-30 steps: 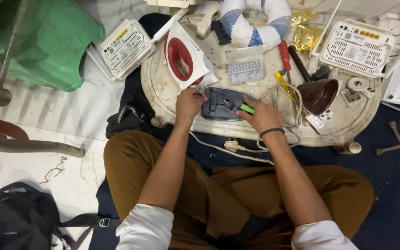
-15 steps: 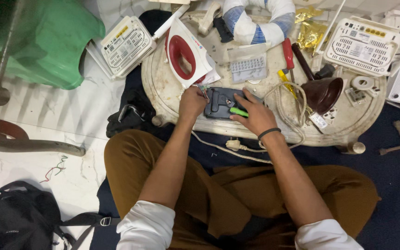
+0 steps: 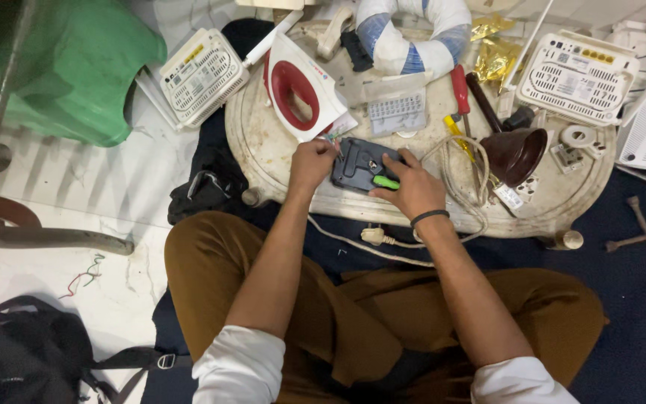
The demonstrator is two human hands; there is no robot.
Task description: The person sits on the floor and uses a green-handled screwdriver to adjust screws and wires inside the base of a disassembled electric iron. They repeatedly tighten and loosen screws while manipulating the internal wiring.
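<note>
Dark grey plastic is sitting under both your hands: a flat iron base point(image 3: 360, 163) lying near the front edge of the round white counter point(image 3: 263, 150). Your left hand point(image 3: 312, 161) is pinching closed on its left end, holding it steady. Your right hand point(image 3: 413, 191) is wrapping closed around a green screwdriver point(image 3: 385, 182) and pressing the tip toward the middle of the base.

It looks like you are working on a screw in the base. I cannot see the screw itself, so I cannot tell if it is loose or tight. For the next move you would need to be keeping the tool straight up on the screw and the base from sliding.

Just behind your left hand, a red and white iron top point(image 3: 298, 88) is lying. A white cord point(image 3: 457, 168) is looping beside your right hand.
</note>
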